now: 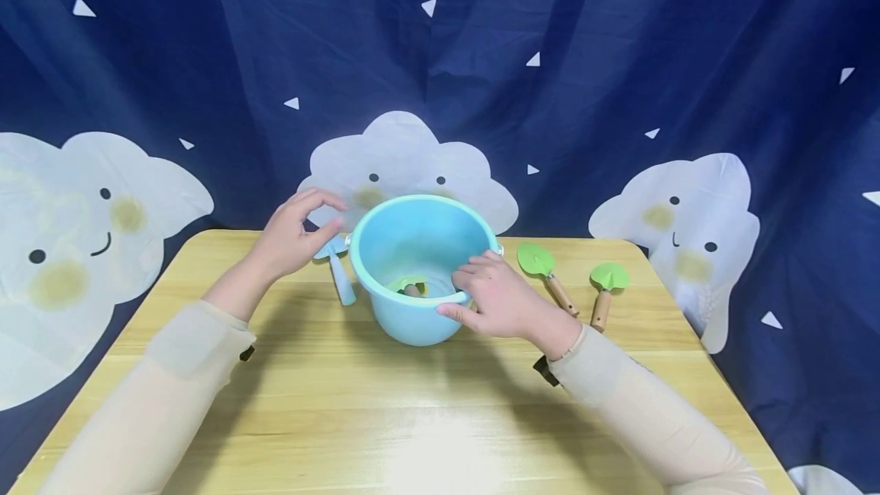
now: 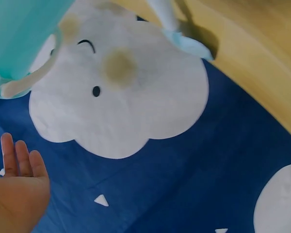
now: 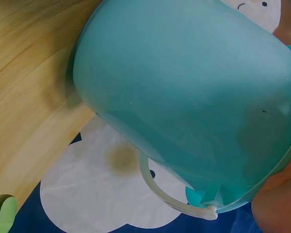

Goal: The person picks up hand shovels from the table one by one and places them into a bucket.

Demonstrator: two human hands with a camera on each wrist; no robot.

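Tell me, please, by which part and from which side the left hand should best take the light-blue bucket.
Probably the left part of its rim, coming from the left: the light-blue bucket's wide mouth faces up, and the left hand, holding nothing, is near there. The right hand grips the near-right rim, so an opposite grip should balance it.

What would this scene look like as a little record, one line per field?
Right hand: grips the near-right rim of the blue bucket
Left hand: raised left of the bucket, holding nothing
Bucket: mouth up; inside, a partly hidden green-and-brown item
Left of bucket: light blue shovel on the wooden table
Right of bucket: green-bladed trowel, then a second trowel farther right; both have wooden handles
Backdrop: dark blue cloth with white clouds
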